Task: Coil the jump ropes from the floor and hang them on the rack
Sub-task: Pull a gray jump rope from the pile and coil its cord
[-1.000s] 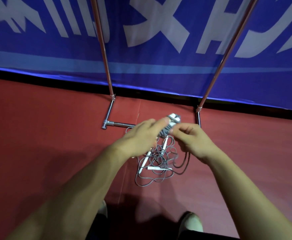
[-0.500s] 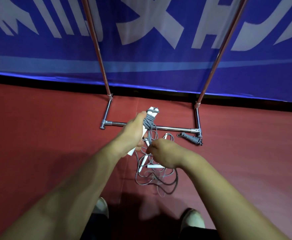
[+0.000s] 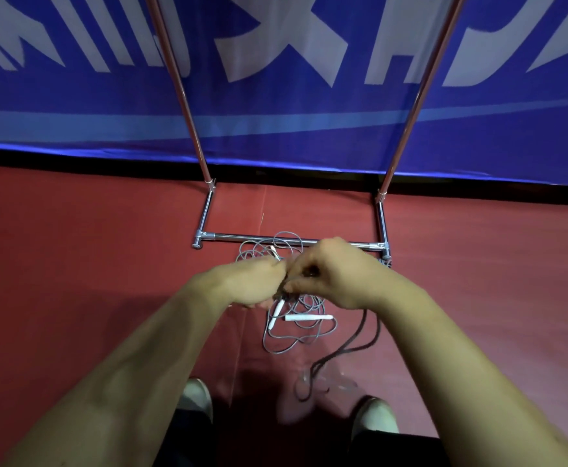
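Observation:
Both hands meet in front of me above the red floor. My left hand (image 3: 252, 281) grips the coiled bundle of a grey jump rope, which it mostly hides. My right hand (image 3: 329, 271) pinches the cord of the same jump rope (image 3: 360, 335), whose loose dark loop hangs down to the right. Below the hands lies a tangle of grey ropes (image 3: 296, 332) with white handles (image 3: 307, 317) on the floor. The chrome rack (image 3: 205, 217) stands just beyond, its two poles rising out of view.
A blue banner (image 3: 275, 112) with white lettering hangs behind the rack. A small coiled rope (image 3: 385, 262) lies by the rack's right foot. My shoes (image 3: 196, 397) show at the bottom edge.
The bundle came down from upright in my left hand to between both hands. My right hand rose to it, and a dark loop of cord now trails right.

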`<move>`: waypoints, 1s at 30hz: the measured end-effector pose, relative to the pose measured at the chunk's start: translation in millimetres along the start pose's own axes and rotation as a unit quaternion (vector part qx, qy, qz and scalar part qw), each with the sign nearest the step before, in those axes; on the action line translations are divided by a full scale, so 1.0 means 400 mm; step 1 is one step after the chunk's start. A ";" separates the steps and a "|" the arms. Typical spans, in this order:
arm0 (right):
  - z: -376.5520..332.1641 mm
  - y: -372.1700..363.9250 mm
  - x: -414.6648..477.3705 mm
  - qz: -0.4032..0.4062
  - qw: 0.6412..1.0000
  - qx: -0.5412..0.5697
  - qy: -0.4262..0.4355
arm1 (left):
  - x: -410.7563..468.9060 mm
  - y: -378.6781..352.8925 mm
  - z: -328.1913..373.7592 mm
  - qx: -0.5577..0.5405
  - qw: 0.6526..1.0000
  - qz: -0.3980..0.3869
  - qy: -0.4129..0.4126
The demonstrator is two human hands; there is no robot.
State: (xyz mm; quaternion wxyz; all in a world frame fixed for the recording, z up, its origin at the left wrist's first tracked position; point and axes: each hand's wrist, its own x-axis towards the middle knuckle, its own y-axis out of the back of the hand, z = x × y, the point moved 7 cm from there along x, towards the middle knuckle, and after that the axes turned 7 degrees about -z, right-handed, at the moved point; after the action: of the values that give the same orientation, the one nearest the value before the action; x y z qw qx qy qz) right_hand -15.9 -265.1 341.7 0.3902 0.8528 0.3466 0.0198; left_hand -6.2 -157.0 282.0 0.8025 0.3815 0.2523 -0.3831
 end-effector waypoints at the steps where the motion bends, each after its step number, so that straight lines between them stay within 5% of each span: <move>1: 0.018 0.006 -0.004 0.008 0.998 0.068 -0.011 | -0.004 -0.016 -0.006 -0.020 0.999 -0.050 0.010; 6: 0.079 0.016 -0.009 0.069 0.960 0.270 -0.006 | -0.029 -0.030 0.028 -0.118 0.986 -0.116 -0.032; 13: 0.077 -0.009 0.011 0.006 0.973 0.228 -0.046 | -0.015 0.005 0.017 -0.234 0.971 -0.036 -0.039; 20: 0.141 0.076 -0.020 0.213 0.949 0.216 -0.089 | -0.007 0.082 -0.032 -0.282 0.956 0.072 -0.033; 27: 0.101 0.068 -0.001 0.222 0.947 0.227 -0.052 | -0.028 0.103 -0.062 -0.466 0.873 0.142 0.011; 30: 0.077 0.071 -0.002 0.237 0.953 0.186 -0.032 | -0.021 0.102 -0.062 -0.468 0.867 0.170 0.000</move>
State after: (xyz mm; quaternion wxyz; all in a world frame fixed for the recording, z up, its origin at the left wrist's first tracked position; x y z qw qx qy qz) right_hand 9.2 -298.4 339.9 0.2198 0.9681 0.1188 0.0195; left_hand 19.1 -116.4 290.7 0.9395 -0.0015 0.3334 -0.0781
